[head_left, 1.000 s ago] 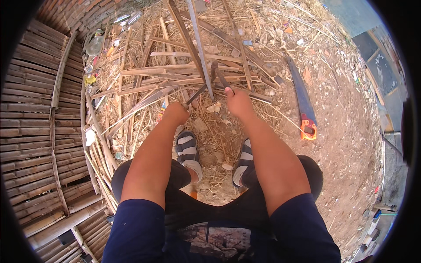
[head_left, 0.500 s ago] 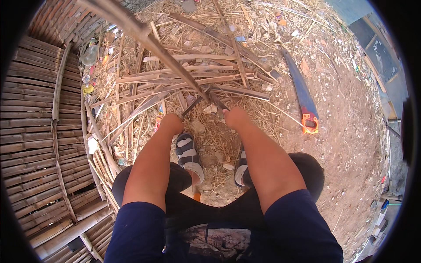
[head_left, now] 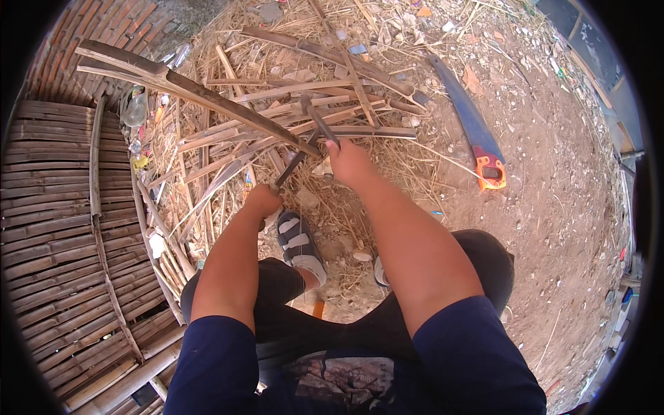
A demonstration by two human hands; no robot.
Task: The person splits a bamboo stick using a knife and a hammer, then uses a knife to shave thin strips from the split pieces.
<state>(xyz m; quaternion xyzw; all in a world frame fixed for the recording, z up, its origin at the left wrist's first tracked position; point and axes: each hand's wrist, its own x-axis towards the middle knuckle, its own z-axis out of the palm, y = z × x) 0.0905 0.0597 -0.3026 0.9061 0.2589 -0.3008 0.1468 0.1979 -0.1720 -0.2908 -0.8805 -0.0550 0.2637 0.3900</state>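
My left hand [head_left: 263,200] is closed round the handle of a long dark knife [head_left: 289,169], its blade slanting up and to the right. The blade meets the near end of a long bamboo pole [head_left: 207,97], which stretches to the upper left and shows a split at its far end. My right hand [head_left: 351,163] grips a short dark bar [head_left: 319,119], held above the ground close to the knife and the pole's near end. Whether the bar has a hammer head is unclear.
Several split bamboo strips [head_left: 297,90] lie crossed on straw and rubble ahead. A handsaw [head_left: 467,114] with an orange handle rests on the dirt to the right. At the left stands a bamboo slat wall [head_left: 48,221]. My sandalled left foot [head_left: 297,238] is just below the hands.
The bamboo pole has swung lower and to the left, bringing its split far end into view. My right hand has risen and moved left with the bar; the left hand has lowered slightly.
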